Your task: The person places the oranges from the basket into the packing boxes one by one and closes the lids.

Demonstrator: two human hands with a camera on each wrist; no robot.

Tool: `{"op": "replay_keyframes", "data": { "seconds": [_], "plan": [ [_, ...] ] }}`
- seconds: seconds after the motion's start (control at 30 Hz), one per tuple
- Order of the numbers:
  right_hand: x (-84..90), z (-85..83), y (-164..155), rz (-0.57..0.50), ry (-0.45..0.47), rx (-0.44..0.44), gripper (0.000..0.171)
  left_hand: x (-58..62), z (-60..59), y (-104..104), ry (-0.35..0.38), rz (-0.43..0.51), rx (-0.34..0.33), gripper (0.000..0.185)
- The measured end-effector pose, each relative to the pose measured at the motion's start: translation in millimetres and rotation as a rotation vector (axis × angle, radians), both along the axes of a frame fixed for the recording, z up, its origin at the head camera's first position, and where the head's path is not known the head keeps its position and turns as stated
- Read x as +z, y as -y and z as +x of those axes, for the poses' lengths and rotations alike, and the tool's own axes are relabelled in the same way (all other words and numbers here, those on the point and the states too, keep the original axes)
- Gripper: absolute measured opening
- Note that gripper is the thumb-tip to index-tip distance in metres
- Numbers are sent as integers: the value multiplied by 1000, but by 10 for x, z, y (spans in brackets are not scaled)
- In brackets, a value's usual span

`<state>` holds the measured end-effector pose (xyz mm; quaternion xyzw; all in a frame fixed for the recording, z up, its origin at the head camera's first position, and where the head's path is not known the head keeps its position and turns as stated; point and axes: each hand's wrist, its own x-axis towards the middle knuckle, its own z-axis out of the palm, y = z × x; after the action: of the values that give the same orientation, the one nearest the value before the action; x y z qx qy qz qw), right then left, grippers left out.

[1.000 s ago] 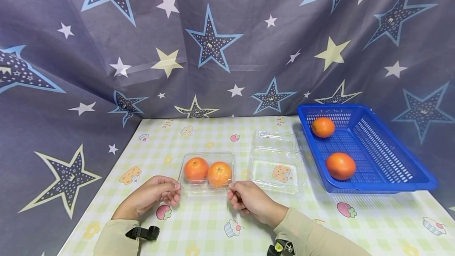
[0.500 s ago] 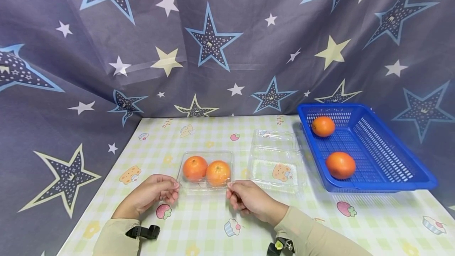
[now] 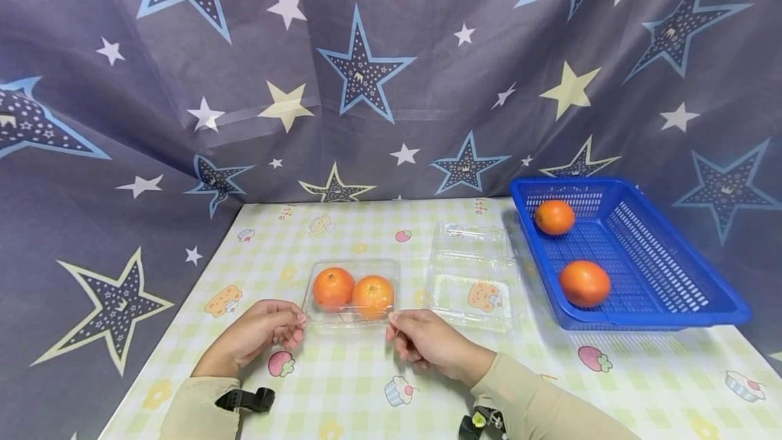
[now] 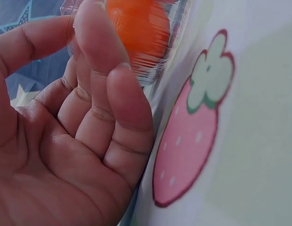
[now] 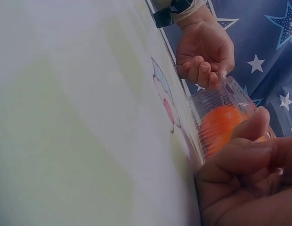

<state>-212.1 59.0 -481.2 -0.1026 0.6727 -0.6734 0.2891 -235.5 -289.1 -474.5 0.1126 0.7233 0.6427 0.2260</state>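
Note:
A lidded clear plastic fruit box [image 3: 351,323] lies on the table with two oranges inside, the left orange [image 3: 333,288] and the right orange [image 3: 373,296]. My left hand [image 3: 259,335] pinches the near left corner of its rim between thumb and curled fingers. At the near right corner, my right hand [image 3: 434,345] pinches the rim the same way. In the left wrist view, an orange [image 4: 139,33] shows through the ribbed wall beyond the left hand [image 4: 89,108]. The right wrist view has both hands at opposite ends of the box [image 5: 207,99].
Just right of the box sits a second clear plastic box [image 3: 470,290], opened flat. A blue basket [image 3: 662,321] stands at the right, holding a far orange [image 3: 554,217] and a nearer orange [image 3: 584,284]. A starry curtain [image 3: 379,155] hangs behind the checked tablecloth [image 3: 342,386].
The box with the two oranges has shifted slightly left, and both hands have moved a little with it. Their pinch on the corners looks the same. The basket and the second box stay put.

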Motion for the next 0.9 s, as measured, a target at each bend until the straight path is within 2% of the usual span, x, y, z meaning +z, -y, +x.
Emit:
{"op": "replay_keyframes", "data": {
  "seconds": [0.23, 0.5, 0.73, 0.8, 0.9],
  "plan": [
    [-7, -2, 19, 24, -3, -9, 41, -24, -13, 87, 19, -19, 54, 19],
    [1, -5, 18, 35, -8, -2, 35, -11, 1, 237, -4, -67, 98, 30],
    [30, 11, 5, 51, -32, 9, 40, 33, 2, 301, -1, -76, 105, 32],
    [50, 27, 5, 73, -58, 22, 42, 60, 1, 287, 3, -129, 138, 30],
    [78, 58, 2, 109, -104, 54, 46, 138, 32, 223, -5, -290, 231, 30]
  ]
}}
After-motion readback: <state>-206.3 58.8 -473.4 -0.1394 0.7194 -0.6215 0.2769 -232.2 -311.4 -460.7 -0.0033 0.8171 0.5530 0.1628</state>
